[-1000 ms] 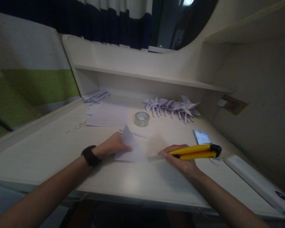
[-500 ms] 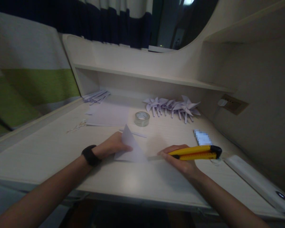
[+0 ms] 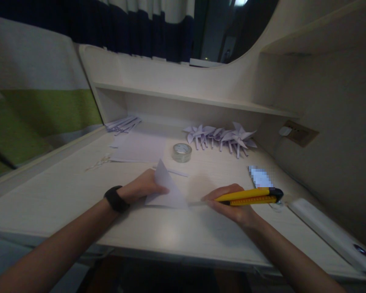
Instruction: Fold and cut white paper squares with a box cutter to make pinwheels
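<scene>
A folded white paper triangle (image 3: 167,189) rests on the pale desk (image 3: 64,191), one flap raised. My left hand (image 3: 142,188), a black band at its wrist, pinches the paper's left side and pins it down. My right hand (image 3: 232,205) is closed round a yellow utility knife (image 3: 251,196). The knife lies nearly level, its thin blade (image 3: 195,202) reaching left to the paper's lower right corner.
A clear tape roll (image 3: 182,152) stands behind the paper. Several finished paper pinwheels (image 3: 222,137) lie under the shelf, flat white sheets (image 3: 138,146) and paper strips (image 3: 123,123) at back left. A phone (image 3: 260,176) and a white ruler-like bar (image 3: 326,232) lie to the right.
The knife has dropped slightly and sits a little flatter. Both hands and the paper stay almost where they were.
</scene>
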A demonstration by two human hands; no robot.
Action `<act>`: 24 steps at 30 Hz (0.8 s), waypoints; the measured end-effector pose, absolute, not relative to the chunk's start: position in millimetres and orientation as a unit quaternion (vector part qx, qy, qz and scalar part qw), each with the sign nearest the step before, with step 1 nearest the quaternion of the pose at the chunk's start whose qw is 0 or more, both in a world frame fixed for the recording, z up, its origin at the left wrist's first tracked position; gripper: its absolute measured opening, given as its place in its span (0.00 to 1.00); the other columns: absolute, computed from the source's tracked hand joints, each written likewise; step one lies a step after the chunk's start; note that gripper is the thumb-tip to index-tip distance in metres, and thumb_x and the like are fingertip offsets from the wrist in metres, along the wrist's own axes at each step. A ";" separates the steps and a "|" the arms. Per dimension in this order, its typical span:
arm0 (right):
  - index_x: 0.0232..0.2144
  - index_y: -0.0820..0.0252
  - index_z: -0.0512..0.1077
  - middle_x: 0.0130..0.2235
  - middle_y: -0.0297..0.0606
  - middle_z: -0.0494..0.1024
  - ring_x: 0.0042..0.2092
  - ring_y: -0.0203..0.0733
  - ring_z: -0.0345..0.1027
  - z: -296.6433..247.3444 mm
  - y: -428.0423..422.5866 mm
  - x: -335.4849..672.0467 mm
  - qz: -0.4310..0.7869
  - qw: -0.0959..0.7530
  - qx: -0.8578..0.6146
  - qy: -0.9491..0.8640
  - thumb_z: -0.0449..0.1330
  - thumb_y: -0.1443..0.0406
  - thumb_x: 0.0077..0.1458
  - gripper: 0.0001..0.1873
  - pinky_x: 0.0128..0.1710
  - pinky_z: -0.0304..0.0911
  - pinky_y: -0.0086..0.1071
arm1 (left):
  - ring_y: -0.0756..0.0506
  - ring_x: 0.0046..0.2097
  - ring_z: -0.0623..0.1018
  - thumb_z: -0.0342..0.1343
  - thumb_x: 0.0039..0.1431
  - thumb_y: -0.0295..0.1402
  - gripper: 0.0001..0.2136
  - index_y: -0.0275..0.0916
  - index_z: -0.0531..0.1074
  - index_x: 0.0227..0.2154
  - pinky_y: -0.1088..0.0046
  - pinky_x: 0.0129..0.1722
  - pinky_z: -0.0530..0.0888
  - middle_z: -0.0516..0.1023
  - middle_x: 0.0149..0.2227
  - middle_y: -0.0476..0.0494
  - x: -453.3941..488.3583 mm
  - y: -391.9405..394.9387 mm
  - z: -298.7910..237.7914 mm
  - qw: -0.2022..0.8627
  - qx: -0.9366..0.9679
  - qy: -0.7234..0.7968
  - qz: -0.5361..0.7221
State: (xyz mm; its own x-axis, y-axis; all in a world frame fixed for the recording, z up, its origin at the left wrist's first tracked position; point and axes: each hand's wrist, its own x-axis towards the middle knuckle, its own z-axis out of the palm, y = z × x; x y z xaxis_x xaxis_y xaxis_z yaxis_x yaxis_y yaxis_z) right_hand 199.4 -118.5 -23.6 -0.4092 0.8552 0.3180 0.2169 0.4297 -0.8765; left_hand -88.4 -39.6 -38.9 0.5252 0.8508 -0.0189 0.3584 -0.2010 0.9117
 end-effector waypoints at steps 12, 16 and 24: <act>0.33 0.60 0.79 0.31 0.41 0.81 0.31 0.41 0.74 -26.0 -117.5 199.0 0.368 0.421 -0.350 -0.751 0.64 0.69 0.49 0.06 0.30 0.70 0.30 | 0.47 0.30 0.72 0.65 0.42 0.30 0.14 0.31 0.76 0.34 0.72 0.30 0.68 0.78 0.31 0.42 -89.0 -43.7 -38.5 0.541 0.681 0.395 0.296; 0.33 0.60 0.79 0.32 0.41 0.81 0.32 0.41 0.74 -24.8 -117.9 199.5 0.362 0.418 -0.342 -0.760 0.64 0.69 0.48 0.07 0.32 0.71 0.31 | 0.46 0.30 0.73 0.65 0.43 0.30 0.14 0.31 0.76 0.35 0.71 0.30 0.68 0.78 0.31 0.42 -89.8 -43.1 -40.1 0.548 0.680 0.383 0.300; 0.32 0.62 0.79 0.30 0.42 0.80 0.30 0.41 0.74 -21.8 -119.1 198.4 0.364 0.407 -0.351 -0.761 0.64 0.68 0.49 0.06 0.30 0.70 0.30 | 0.45 0.31 0.74 0.66 0.41 0.30 0.13 0.31 0.76 0.31 0.70 0.32 0.70 0.78 0.29 0.42 -89.8 -43.0 -38.3 0.552 0.676 0.381 0.306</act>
State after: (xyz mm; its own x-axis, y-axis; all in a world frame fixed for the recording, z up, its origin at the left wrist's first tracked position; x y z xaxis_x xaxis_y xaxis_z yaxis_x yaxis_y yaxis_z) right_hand 198.4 -119.1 -21.8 -0.4225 0.8303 0.3633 0.2389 0.4887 -0.8391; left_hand -89.8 -43.0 -38.3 0.5227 0.8525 -0.0061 0.1764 -0.1011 0.9791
